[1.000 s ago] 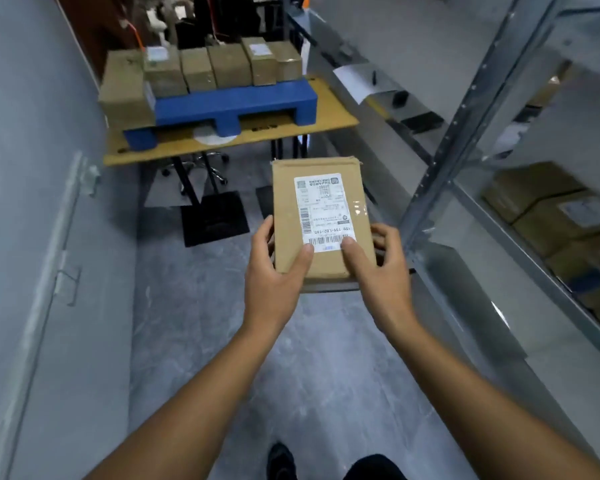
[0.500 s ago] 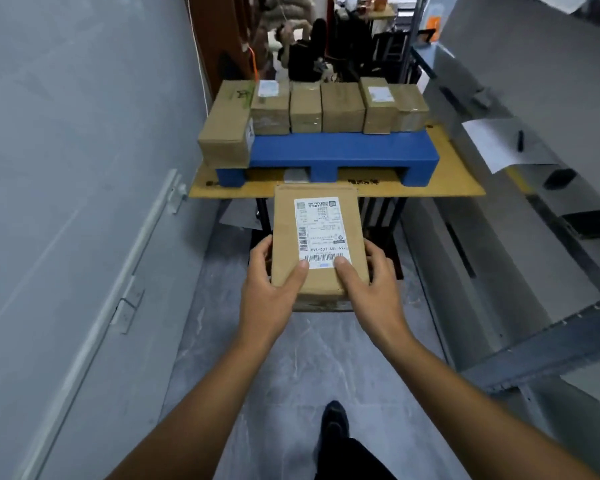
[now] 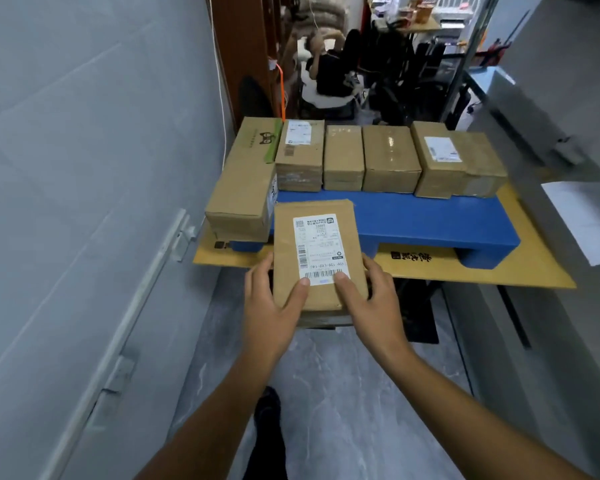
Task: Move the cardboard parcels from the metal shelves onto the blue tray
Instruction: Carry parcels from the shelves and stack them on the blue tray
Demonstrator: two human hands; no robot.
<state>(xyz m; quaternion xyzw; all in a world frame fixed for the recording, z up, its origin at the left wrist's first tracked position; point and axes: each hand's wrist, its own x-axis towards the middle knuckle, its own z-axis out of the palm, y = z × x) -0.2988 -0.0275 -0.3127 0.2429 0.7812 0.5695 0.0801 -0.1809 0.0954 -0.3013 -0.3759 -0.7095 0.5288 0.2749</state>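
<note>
I hold a flat cardboard parcel (image 3: 317,251) with a white shipping label in both hands, in front of the blue tray (image 3: 423,216). My left hand (image 3: 271,306) grips its near left corner, thumb on the label. My right hand (image 3: 371,306) grips the near right corner, thumb also on top. The parcel's far end overlaps the tray's front left part in the view. Several cardboard parcels (image 3: 390,157) stand in a row along the tray's back, and a long box (image 3: 246,181) lies at its left end.
The tray sits on a yellowish board (image 3: 520,271) on a stand. A grey wall (image 3: 84,168) runs close on the left. A grey counter (image 3: 551,150) with a white sheet (image 3: 582,216) lies on the right. A person sits beyond the tray (image 3: 329,71).
I have walked toward the tray, carrying the parcel forward in both hands. The metal shelf has dropped out of view on the right. My grip on the parcel is unchanged.
</note>
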